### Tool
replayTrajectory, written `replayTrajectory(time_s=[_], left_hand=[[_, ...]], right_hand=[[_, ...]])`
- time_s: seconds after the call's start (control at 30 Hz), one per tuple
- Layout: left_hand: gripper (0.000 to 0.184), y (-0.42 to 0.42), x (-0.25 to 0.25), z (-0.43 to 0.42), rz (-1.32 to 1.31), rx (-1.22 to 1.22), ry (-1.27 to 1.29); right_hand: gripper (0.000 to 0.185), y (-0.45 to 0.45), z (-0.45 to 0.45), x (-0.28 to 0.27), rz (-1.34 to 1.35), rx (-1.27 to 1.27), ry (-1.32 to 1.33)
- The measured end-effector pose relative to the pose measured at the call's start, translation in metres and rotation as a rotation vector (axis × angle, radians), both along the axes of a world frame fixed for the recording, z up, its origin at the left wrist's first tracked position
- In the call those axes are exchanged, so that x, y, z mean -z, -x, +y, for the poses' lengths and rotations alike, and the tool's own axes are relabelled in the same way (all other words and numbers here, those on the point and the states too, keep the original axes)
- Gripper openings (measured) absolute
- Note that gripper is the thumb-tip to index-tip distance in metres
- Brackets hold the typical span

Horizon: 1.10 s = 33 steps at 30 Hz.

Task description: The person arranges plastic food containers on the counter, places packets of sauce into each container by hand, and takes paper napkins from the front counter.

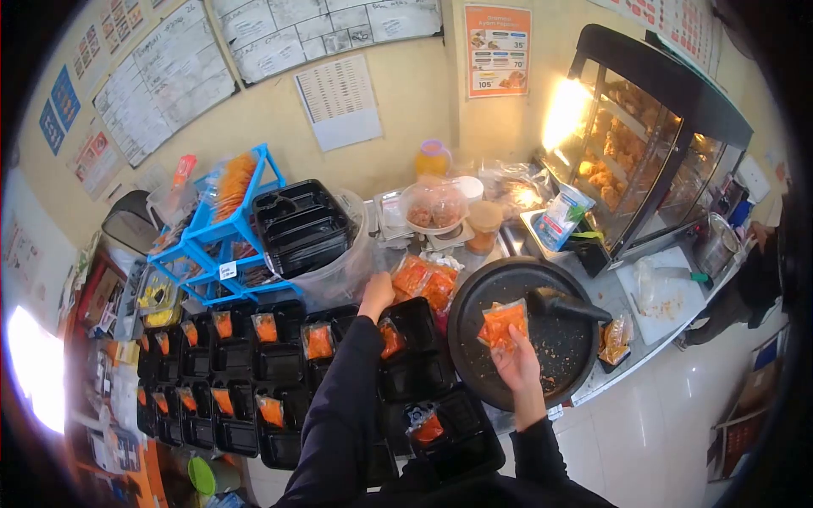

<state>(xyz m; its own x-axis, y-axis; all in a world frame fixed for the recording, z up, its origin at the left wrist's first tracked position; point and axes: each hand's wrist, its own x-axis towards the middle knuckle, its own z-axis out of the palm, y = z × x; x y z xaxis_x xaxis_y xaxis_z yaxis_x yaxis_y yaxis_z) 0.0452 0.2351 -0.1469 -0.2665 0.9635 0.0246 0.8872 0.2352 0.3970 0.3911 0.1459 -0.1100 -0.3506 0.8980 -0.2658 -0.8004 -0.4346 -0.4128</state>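
My right hand (517, 364) holds a few small clear packets of orange-red sauce (505, 323) over the black stone mortar (483, 364), its fingers closed on them. The dark pestle (569, 306) rests in the mortar, just right of the packets. My left hand (377, 296) is at the left edge of a pile of red packets (426, 281); its fingertips are too small to make out. Black compartment trays (279, 360) stand in rows at the left, many with one sauce packet inside. Another black tray (415, 339) lies below the pile.
A clear tub (349, 284) holds stacked black trays (303, 224) beside a blue rack (269, 173). A lit food warmer (669, 110) stands at the back right, near a white cutting board (665, 288). Part of a person (745, 284) shows at the far right.
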Motion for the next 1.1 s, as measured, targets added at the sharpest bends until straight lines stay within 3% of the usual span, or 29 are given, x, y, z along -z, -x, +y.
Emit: replayTrajectory(time_s=[0.07, 0.17, 0.27, 0.37, 0.4, 0.57, 0.67, 0.87, 0.93, 1.1], left_hand=[[0.024, 0.008, 0.014, 0.012, 0.171, 0.095, 0.225], [0.029, -0.004, -0.010, 0.019, 0.165, 0.062, 0.259], [0.035, -0.024, -0.033, 0.034, 0.138, 0.073, -0.040], [0.033, -0.012, 0.006, 0.056, 0.095, 0.557, -0.194], [0.034, -0.015, 0.006, 0.054, 0.163, 0.559, -0.201], [0.037, -0.030, -0.019, 0.040, 0.477, 0.589, -0.201], [0.038, -0.029, -0.018, 0.045, 0.398, 0.611, -0.085], [0.032, -0.031, -0.013, 0.048, 0.547, 0.690, -0.207], [0.031, -0.031, -0.007, 0.050, 0.531, 0.668, -0.194], [0.031, -0.030, -0.016, 0.056, 0.634, 0.703, -0.072]], right_hand=[[0.032, -0.005, -0.002, -0.007, -0.032, 0.046, -0.002], [0.034, -0.012, -0.008, -0.020, -0.165, 0.098, -0.037], [0.036, -0.009, -0.001, -0.017, -0.277, 0.115, -0.068], [0.038, 0.000, 0.004, -0.023, -0.327, 0.129, -0.076], [0.038, 0.003, 0.006, -0.025, -0.334, 0.141, -0.084], [0.073, -0.003, -0.002, -0.033, -0.381, 0.128, -0.166], [0.070, -0.002, -0.005, -0.036, -0.361, 0.164, -0.176], [0.056, -0.008, -0.013, -0.028, -0.257, 0.071, -0.139], [0.044, -0.009, -0.020, -0.029, -0.232, 0.093, -0.150], [0.033, -0.025, -0.036, -0.020, -0.133, 0.138, -0.108]])
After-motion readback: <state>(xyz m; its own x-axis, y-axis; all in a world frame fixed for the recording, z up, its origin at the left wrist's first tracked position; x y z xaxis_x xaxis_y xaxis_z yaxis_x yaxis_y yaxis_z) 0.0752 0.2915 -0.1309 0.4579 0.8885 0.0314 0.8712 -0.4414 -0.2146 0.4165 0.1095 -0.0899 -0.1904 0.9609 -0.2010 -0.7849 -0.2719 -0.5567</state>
